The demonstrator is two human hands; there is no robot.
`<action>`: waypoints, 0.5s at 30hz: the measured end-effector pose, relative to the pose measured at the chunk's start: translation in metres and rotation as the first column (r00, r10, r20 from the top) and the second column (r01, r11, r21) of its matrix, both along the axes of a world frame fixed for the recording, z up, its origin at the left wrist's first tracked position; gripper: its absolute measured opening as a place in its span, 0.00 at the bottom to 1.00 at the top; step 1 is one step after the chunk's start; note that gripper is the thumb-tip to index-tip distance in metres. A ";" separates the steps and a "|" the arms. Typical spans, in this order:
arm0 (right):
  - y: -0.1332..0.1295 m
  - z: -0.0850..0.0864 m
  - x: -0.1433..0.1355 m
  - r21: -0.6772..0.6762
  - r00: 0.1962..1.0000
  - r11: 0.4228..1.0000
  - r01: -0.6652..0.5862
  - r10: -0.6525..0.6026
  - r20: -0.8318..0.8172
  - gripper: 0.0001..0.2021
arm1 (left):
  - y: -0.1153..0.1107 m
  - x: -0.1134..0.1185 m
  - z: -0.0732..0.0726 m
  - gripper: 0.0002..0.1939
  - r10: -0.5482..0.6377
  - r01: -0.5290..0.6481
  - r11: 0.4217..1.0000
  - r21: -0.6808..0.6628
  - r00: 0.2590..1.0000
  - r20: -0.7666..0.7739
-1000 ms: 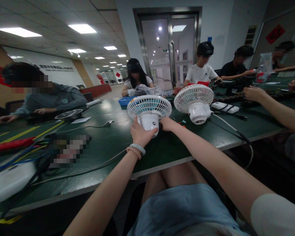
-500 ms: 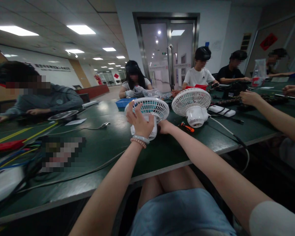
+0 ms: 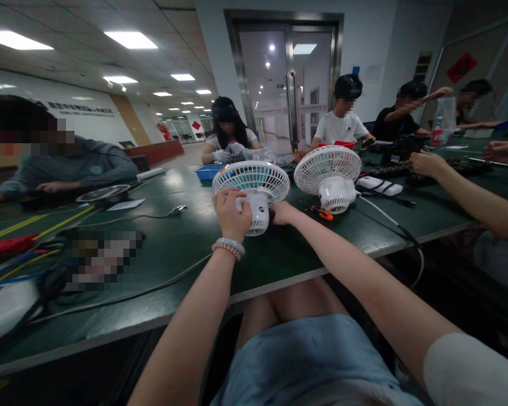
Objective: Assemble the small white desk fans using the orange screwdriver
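Observation:
A white fan (image 3: 260, 213) lies on the green table in front of me, its round grille tilted up and away. My left hand (image 3: 232, 214) grips the left side of this fan, its fingers curled at the lower edge of the grille and the housing. At the right side of the housing is my right hand (image 3: 283, 214), closed on something dark that I cannot make out. A second white fan (image 3: 335, 192) rests just to the right, with an orange and black tool (image 3: 322, 213) beside its base.
A blue tray (image 3: 209, 172) stands behind the near fan. A white power strip (image 3: 380, 186) and cables lie to the right. Wires and a red item (image 3: 11, 246) are at the left. Several people sit around the table; a co-worker's hand (image 3: 427, 164) is at the right.
My left hand has moved down and left from the front of the housing, its raised fingers now curled at the fan's left side. My right hand stays by the housing.

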State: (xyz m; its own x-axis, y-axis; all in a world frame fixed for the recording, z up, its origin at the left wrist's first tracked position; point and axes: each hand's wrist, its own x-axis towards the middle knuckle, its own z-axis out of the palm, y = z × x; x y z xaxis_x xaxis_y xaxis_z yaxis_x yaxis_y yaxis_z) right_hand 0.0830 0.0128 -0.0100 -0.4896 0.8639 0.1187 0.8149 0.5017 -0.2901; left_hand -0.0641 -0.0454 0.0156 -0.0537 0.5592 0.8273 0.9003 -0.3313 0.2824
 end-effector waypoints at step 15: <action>0.001 0.005 0.003 0.033 0.996 0.998 0.053 -0.050 -0.075 0.12 | -0.001 0.005 -0.008 0.08 -0.168 0.140 0.980 -0.143 0.963 -0.210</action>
State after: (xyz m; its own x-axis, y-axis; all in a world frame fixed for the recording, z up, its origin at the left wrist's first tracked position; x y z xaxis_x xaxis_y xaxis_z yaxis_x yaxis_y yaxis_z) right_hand 0.0858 0.0135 -0.0054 -0.4334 0.8824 0.1833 0.8170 0.4706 -0.3333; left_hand -0.0592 -0.0465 0.0077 0.2168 0.6463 0.7316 0.8855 -0.4457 0.1314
